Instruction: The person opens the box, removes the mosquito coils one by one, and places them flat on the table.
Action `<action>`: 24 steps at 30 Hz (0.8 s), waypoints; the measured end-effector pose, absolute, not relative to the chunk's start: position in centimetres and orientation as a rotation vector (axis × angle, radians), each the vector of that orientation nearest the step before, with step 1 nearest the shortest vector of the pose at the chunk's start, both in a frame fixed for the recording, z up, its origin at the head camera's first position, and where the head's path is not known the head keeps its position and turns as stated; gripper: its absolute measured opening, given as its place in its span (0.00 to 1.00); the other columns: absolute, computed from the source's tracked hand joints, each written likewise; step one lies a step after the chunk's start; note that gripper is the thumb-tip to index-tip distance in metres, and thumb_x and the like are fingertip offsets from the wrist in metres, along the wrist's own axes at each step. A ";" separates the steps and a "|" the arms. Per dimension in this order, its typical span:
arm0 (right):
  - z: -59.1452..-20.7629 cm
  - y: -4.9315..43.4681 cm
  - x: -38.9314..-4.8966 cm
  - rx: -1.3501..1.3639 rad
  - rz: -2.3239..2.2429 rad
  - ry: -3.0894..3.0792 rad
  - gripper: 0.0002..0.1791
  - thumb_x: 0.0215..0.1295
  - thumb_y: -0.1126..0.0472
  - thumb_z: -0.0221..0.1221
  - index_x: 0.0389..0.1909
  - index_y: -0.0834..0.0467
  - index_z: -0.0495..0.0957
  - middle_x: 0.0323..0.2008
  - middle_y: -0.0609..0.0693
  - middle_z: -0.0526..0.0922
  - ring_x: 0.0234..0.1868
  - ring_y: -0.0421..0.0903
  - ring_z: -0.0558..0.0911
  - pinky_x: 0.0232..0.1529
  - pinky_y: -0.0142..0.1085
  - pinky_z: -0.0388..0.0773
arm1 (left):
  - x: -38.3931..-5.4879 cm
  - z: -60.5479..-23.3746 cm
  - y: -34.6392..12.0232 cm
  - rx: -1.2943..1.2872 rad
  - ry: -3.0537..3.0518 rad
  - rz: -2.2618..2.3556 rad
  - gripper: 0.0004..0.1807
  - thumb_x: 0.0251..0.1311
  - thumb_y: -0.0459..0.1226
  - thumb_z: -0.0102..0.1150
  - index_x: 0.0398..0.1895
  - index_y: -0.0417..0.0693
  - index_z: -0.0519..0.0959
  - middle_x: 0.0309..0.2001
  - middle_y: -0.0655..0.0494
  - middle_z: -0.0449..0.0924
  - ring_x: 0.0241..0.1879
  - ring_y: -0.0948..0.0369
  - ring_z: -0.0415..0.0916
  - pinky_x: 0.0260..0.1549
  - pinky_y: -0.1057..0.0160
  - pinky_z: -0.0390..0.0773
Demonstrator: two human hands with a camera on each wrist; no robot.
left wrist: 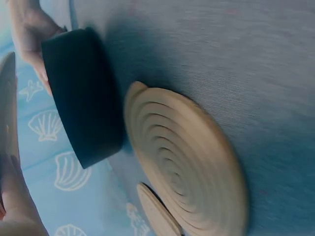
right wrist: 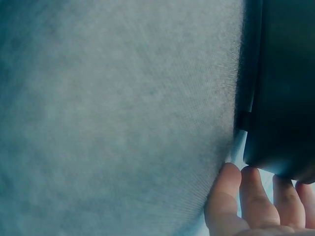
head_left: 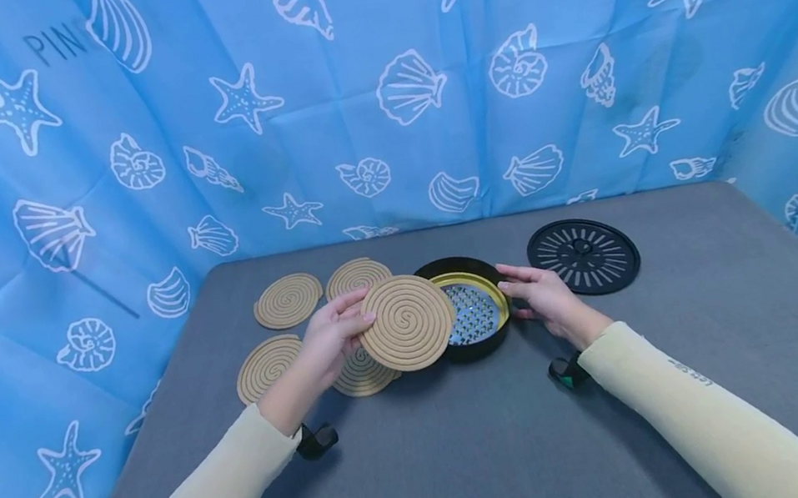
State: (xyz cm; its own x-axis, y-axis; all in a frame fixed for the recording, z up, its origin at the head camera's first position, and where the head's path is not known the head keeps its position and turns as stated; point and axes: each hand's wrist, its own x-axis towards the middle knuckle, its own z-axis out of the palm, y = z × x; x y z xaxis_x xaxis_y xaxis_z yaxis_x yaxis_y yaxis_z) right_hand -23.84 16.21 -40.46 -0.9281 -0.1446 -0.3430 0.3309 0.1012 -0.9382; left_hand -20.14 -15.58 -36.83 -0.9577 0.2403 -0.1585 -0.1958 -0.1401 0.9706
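Tan spiral mosquito coil [head_left: 407,322] is pinched at its left edge by my left hand [head_left: 327,334], raised above the table with its face towards the head camera. In the left wrist view this coil [left wrist: 7,105] shows nearly edge-on. Just right of it stands a round black mosquito coil holder [head_left: 479,349] with a yellow inner rim and a perforated grey floor. The held coil covers part of the holder's left side in the head view. My right hand [head_left: 545,301] grips the holder's right rim; several fingertips [right wrist: 253,179] touch its outer wall.
Several more coils lie to the left: a back-left coil [head_left: 288,300], a back one [head_left: 357,273], a front-left one [head_left: 267,367] and a front one [head_left: 364,375]. A slotted black lid [head_left: 583,257] lies at right on the grey table [head_left: 457,460]. A blue curtain [head_left: 364,102] hangs behind.
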 end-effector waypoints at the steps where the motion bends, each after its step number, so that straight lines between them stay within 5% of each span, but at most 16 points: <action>1: -40.4 16.2 -23.9 0.181 -1.887 2.039 0.29 0.75 0.59 0.50 0.74 0.55 0.58 0.73 0.56 0.58 0.70 0.55 0.61 0.64 0.52 0.65 | -19.9 -36.9 -15.9 0.062 1.849 2.166 0.28 0.67 0.23 0.49 0.70 0.33 0.59 0.57 0.38 0.75 0.38 0.64 0.83 0.36 0.68 0.82; 6: -40.4 16.2 -23.9 0.182 -1.879 2.044 0.29 0.75 0.58 0.50 0.74 0.55 0.58 0.73 0.56 0.57 0.71 0.55 0.60 0.64 0.52 0.65 | -19.0 -37.2 -17.1 0.127 1.855 2.125 0.27 0.67 0.24 0.49 0.69 0.32 0.59 0.54 0.44 0.78 0.40 0.64 0.82 0.37 0.68 0.82; 24: -40.3 16.2 -23.8 0.170 -1.867 2.039 0.29 0.75 0.58 0.50 0.74 0.54 0.57 0.74 0.57 0.55 0.72 0.56 0.58 0.65 0.53 0.63 | -16.4 -38.1 -19.4 0.174 1.802 2.021 0.30 0.67 0.25 0.52 0.70 0.28 0.57 0.58 0.41 0.76 0.45 0.62 0.82 0.42 0.64 0.82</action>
